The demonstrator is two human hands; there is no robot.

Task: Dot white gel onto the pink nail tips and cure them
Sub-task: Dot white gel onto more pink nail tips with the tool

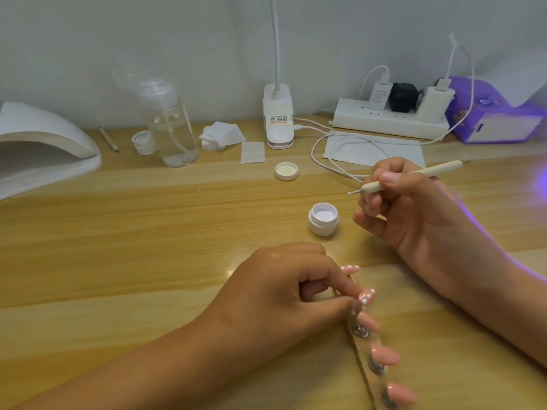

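Pink nail tips (pixel 385 356) sit on a stick (pixel 361 347) the left hand (pixel 275 288) pinches; two have dots. Right hand (pixel 414 214)'s grip pinches the pen (pixel 432 171) beside the open gel pot (pixel 323 219). Dip next, I think.

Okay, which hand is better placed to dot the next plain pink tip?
Right hand: it holds the dotting tool beside the open gel jar. The left hand is pinching the tip strip, steadying it.

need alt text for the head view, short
A person's left hand holds a clear strip of pink nail tips, two already dotted white, while the right hand holds a dotting tool near an open jar of white gel on a wooden table.
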